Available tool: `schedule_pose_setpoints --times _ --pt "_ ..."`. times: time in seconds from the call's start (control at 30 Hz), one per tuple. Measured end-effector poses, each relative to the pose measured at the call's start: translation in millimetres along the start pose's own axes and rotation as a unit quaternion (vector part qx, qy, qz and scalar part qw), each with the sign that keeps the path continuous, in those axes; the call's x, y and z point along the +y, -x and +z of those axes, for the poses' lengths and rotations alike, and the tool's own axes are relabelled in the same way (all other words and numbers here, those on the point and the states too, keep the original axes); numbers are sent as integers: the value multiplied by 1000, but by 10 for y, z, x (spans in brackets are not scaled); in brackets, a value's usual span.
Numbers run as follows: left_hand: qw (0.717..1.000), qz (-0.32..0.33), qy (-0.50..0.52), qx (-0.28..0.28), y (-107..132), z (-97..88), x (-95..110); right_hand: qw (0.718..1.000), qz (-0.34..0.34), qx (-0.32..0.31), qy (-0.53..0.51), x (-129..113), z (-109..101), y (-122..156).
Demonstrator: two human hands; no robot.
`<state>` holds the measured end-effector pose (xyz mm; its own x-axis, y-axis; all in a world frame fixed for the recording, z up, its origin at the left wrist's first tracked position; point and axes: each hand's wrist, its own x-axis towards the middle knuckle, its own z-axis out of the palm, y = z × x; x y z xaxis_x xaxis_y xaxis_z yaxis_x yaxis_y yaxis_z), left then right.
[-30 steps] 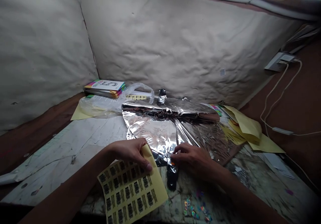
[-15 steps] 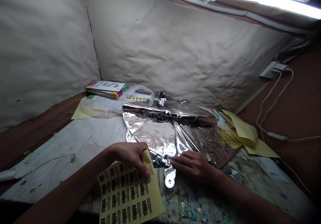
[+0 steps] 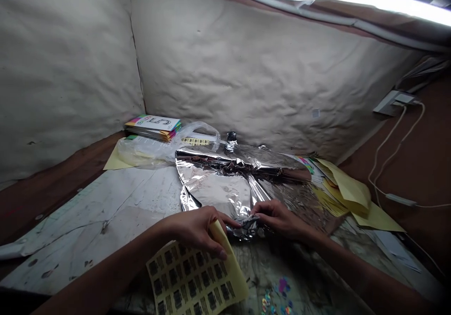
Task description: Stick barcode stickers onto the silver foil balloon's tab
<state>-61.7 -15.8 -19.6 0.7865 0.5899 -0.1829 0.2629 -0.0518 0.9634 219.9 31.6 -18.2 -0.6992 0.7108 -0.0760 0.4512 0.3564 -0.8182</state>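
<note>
- Silver foil [image 3: 221,190] lies flat on the table [image 3: 141,195], and it is very shiny, thin and full of wrinkles.
- Its left part is bright and pale like a mirror, and its right part looks dark and a bit brown.
- Across the far part of the foil runs a bumpy band of creases, and one bright fold comes down from it toward the near edge.
- At the near edge, the foil is scrunched into a small, crinkly lump.
- The right hand [image 3: 276,217] pinches that lump with its thumb and fingers.
- The left hand [image 3: 200,230] grips a yellow sticker sheet [image 3: 197,279] under its thumb, while its pointing finger stretches out to the foil's lump.
- The sticker sheet is in front of the foil, to the left, with rows of black bars and tiny writing, and its top corner bends up.
- Small shiny bits [image 3: 275,300], some purple, lie in front of the foil.
- Behind the foil on the left are a see-through bag [image 3: 151,151] and a pile of bright cards [image 3: 155,123].
- Yellow papers [image 3: 347,185] lie right of the foil, curled up.
</note>
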Motion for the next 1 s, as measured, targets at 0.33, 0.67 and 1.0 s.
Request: schedule_pose_setpoints --times 0.33,0.67,1.0 --pt "998 28 -46 37 21 6 70 987 21 155 22 -54 135 9" --pt "998 8 -46 32 -60 79 28 981 -9 157 116 -95 158 78" --pt "980 107 -138 98 -73 113 93 992 52 114 -25 0 34 -143"
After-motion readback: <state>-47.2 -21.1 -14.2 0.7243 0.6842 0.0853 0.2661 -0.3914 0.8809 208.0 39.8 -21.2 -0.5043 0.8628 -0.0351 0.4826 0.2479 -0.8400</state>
